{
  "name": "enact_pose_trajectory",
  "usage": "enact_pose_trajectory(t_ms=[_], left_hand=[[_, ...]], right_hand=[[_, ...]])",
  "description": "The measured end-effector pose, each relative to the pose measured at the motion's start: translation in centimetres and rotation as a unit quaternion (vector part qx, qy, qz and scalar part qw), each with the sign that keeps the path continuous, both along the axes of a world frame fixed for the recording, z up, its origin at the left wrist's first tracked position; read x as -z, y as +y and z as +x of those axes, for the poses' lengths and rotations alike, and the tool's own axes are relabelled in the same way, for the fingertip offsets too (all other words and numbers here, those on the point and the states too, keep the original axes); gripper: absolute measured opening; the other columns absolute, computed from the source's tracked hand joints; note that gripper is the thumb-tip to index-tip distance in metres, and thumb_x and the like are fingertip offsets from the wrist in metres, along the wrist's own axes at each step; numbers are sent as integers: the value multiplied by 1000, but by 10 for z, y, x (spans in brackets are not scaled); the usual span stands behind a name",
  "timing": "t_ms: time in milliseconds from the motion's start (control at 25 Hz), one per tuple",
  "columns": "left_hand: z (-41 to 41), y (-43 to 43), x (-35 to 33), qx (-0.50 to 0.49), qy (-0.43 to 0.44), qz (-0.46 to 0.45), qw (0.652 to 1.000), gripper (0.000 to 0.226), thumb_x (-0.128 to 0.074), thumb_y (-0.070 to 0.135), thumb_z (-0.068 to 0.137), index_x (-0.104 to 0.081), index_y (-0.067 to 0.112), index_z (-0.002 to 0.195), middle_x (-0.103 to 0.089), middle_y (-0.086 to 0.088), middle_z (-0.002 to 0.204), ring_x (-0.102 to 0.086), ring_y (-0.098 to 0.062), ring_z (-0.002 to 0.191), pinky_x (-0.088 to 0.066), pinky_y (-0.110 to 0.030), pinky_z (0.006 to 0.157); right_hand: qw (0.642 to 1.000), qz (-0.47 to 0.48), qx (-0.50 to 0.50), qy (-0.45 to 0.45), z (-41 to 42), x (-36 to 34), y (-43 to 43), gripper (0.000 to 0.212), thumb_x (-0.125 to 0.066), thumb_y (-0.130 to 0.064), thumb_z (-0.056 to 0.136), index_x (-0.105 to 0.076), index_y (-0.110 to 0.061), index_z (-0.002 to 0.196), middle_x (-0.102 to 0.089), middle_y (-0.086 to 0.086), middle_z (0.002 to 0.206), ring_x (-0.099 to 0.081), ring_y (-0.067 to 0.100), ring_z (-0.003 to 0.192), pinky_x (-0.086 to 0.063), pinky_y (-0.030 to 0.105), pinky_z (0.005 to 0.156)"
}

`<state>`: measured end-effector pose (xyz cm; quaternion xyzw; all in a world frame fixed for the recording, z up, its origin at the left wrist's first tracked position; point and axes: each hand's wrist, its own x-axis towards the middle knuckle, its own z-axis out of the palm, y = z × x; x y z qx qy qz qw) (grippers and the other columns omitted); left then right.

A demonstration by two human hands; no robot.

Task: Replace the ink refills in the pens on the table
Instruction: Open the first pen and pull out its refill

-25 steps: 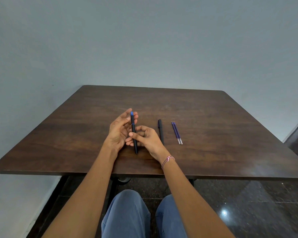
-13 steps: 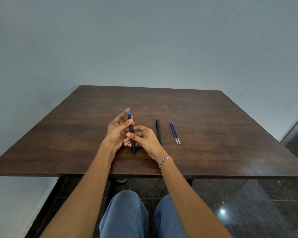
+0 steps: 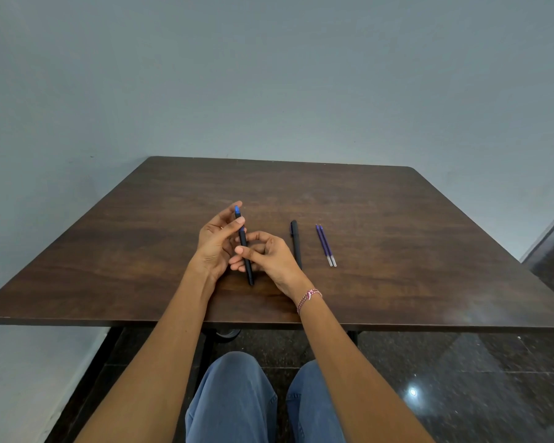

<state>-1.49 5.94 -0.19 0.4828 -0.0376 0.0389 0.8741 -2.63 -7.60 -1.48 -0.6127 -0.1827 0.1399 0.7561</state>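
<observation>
A black pen with a blue end (image 3: pixel 244 247) is held between both hands over the near middle of the dark wooden table (image 3: pixel 397 282). My left hand (image 3: pixel 215 247) grips its upper part, thumb across the barrel. Lower down, my right hand (image 3: pixel 269 255) pinches the barrel between thumb and fingers. Another black pen (image 3: pixel 296 243) lies flat just right of my right hand. Two purple ink refills (image 3: pixel 326 245) lie side by side further right, their clear tips toward me.
A plain grey wall stands behind the table. Below the near table edge are my knees in blue jeans (image 3: pixel 237 401) and a dark glossy floor (image 3: pixel 461 378). A pink braided band (image 3: pixel 308 298) sits on my right wrist.
My left thumb has closed across the pen's upper part, and the pen has tilted slightly with its blue end leaning left. The second pen and the refills have not moved.
</observation>
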Motion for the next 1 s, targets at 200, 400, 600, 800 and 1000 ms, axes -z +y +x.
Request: enact_pose_trajectory(t_ms=[200,400,600,800,1000], left_hand=[[3,1,3,13,19,-35,999,25,-50,19,92,-67,15,110,-70,0,96,-63,-10,84,-53,-21,64],[3,1,3,13,13,-17,1000,29,-44,4,93,-66,12,110,-73,-2,97,-65,-11,81,-51,-18,51],[3,2,3,-2,20,-5,1000,25,-56,4,89,-69,19,105,-64,-4,84,-57,-13,68,-50,-18,49],[1,1,2,-8,19,9,1000,25,-68,14,76,-72,20,100,-62,-2,74,-60,-11,62,-53,-21,54],[3,2,2,-49,23,-27,998,24,-68,14,76,-70,16,100,-69,8,70,-62,-5,65,-55,-21,67]], right_hand=[[1000,7,3,6,-1,-1,0,32,-63,-5,89,-54,5,118,-73,13,79,-72,17,68,-59,24,67],[1000,15,-3,6,-1,-1,0,21,-62,-4,89,-58,-2,110,-73,11,76,-72,16,68,-59,24,66],[1000,6,-1,4,-1,-1,1,24,-63,-6,90,-60,-2,113,-73,11,78,-72,16,69,-60,25,71],[1000,-7,-2,1,-2,-2,1,40,-64,-7,89,-51,0,126,-74,8,77,-73,16,70,-58,22,66],[1000,-13,4,-16,-3,-3,1,42,-65,-8,88,-50,-9,127,-74,8,74,-72,16,67,-56,20,61]])
